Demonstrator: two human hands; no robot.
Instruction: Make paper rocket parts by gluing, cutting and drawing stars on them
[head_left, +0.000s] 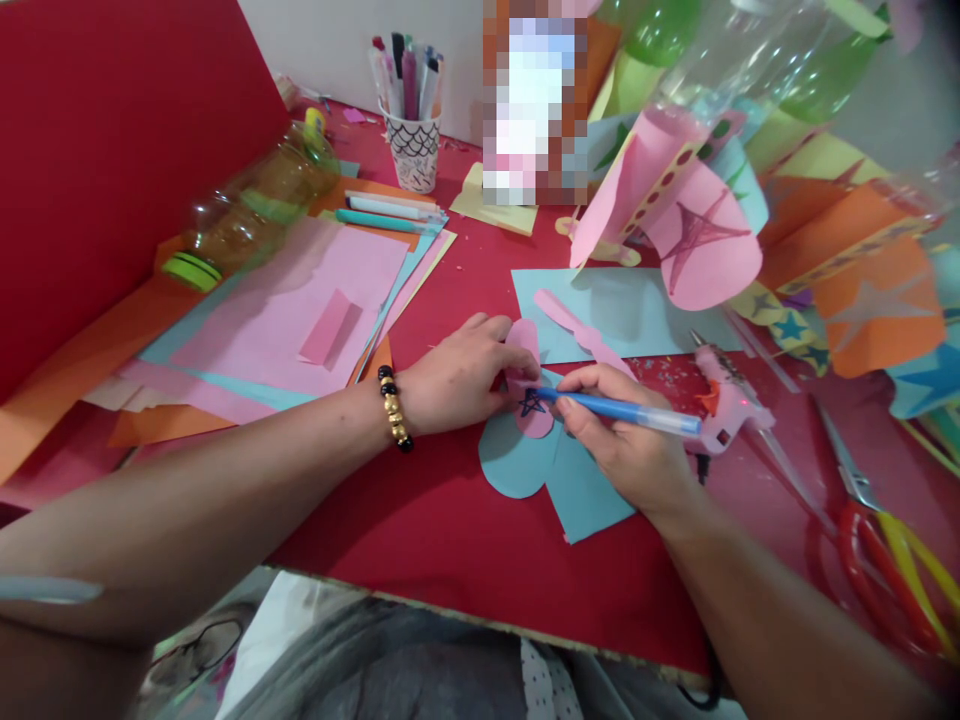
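Note:
My right hand [619,435] is closed round a blue marker [637,410], its tip on a pink paper cutout [535,422] with rounded ends. A dark star outline is drawn on the pink paper under the tip. My left hand [472,368], with a black and gold bead bracelet at the wrist, pinches the same cutout by its left edge between thumb and fingers. Beneath both lies blue cut paper [514,460] with a rounded lobe and a square-cornered part. A second wavy pink strip [577,325] rests just beyond my hands on a blue sheet [637,300].
Coloured paper sheets [262,290] and a plastic bottle [247,205] lie on the left. A cup of pens [414,150] stands at the back. To the right are a glue gun [731,400], scissors [862,500] and paper-decorated bottles [667,200].

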